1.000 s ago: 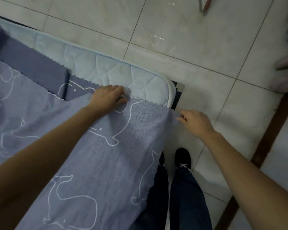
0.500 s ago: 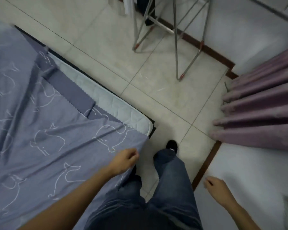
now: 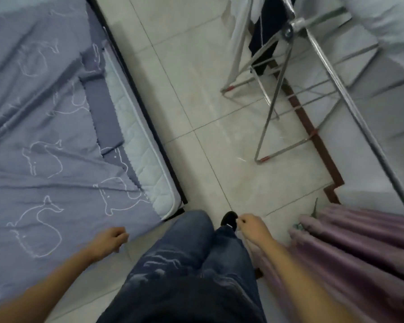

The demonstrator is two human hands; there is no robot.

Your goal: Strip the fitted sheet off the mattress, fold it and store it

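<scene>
A blue-grey fitted sheet (image 3: 44,136) printed with white whale outlines lies loose and creased over the mattress on the left. A strip of the pale quilted mattress (image 3: 149,173) is bare along its right edge and near corner. My left hand (image 3: 110,238) is at the sheet's near edge, with its fingers curled round the cloth. Hanging over my jeans and my black shoe, my right hand (image 3: 251,226) is loosely curled and holds nothing.
A metal drying rack (image 3: 273,108) stands on the tiled floor (image 3: 208,101) to the right, with clothes hanging at its top. Purple curtain folds (image 3: 359,248) hang at the lower right. A dark bed frame (image 3: 149,122) borders the mattress.
My right hand let go of the sheet corner and swung in over my legs. My left hand moved back along the sheet's near edge. The view turned to look along the bed's side.
</scene>
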